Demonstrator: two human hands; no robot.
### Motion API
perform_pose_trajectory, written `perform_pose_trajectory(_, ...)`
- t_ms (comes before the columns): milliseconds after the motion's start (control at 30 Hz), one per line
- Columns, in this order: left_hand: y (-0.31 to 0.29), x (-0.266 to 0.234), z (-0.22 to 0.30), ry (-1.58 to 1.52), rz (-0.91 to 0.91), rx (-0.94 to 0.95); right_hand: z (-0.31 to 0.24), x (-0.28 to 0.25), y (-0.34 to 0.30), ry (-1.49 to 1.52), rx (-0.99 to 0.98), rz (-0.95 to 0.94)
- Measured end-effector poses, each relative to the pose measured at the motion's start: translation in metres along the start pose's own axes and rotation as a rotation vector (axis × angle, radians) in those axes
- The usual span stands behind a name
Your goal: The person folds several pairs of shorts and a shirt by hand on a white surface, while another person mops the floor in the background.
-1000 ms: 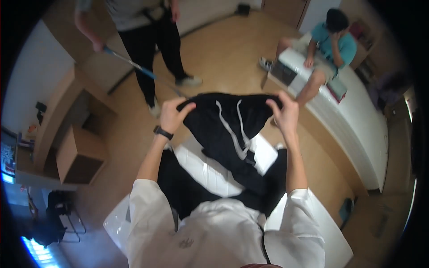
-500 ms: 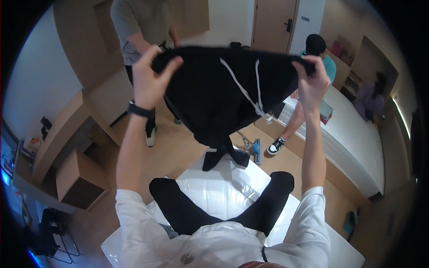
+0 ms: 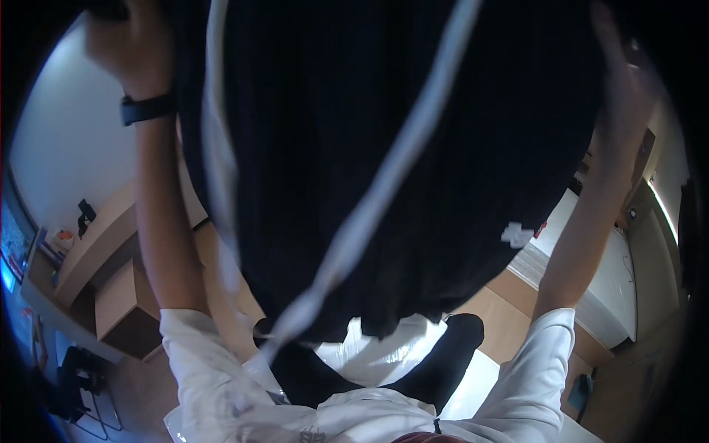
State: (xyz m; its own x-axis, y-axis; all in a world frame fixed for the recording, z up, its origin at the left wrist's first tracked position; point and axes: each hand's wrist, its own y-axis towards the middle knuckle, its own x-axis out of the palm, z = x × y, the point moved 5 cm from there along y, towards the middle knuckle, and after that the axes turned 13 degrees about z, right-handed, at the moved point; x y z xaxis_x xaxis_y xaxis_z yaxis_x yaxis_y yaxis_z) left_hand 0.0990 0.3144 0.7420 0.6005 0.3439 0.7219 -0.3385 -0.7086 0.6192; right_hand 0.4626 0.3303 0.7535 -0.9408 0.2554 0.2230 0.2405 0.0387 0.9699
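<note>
A black garment with white drawstrings (image 3: pixel 325 133) fills the middle of the view, raised close to the camera; whether it is trousers or a top I cannot tell. One long white drawstring (image 3: pixel 395 173) slants down across it, and a small white tag (image 3: pixel 517 235) shows near its lower right edge. My left hand (image 3: pixel 140 55), with a dark band at the wrist, is closed at the garment's upper left side. At its upper right side my right hand (image 3: pixel 628 96) grips too, blurred by motion. The garment's top edge lies outside the view.
Plastic-wrapped white bedding (image 3: pixel 384 358) lies under my black-clad legs (image 3: pixel 461 347). To the left stand a wooden shelf unit (image 3: pixel 125 221) and a dark folding chair (image 3: pixel 81 376). Another wrapped mattress (image 3: pixel 613 273) is at the right. The garment hides the people seen before.
Both hands have lifted the black garment up and toward me, and spread farther apart. It now covers much of the room, and its drawstrings swing close to the camera.
</note>
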Motion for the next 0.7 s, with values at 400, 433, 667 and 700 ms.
perform_pose_trajectory(400,-0.334,0.018,-0.074,-0.270,-0.580,-0.991,0.109,0.137,-0.147,0.318,0.161,-0.700)
perform_pose_trajectory(433,-0.344,0.017,-0.064,-0.380,-0.625,-1.065,0.114,0.130,-0.149,0.150,0.102,-0.705)
perform_pose_trajectory(667,-0.292,-0.045,-0.031,-0.656,-1.049,-1.987,0.124,0.107,-0.188,-0.081,0.087,-0.670)
perform_pose_trajectory(700,-0.275,-0.051,-0.008,-0.830,-1.014,-2.166,0.132,0.101,-0.194,-0.194,0.114,-0.712)
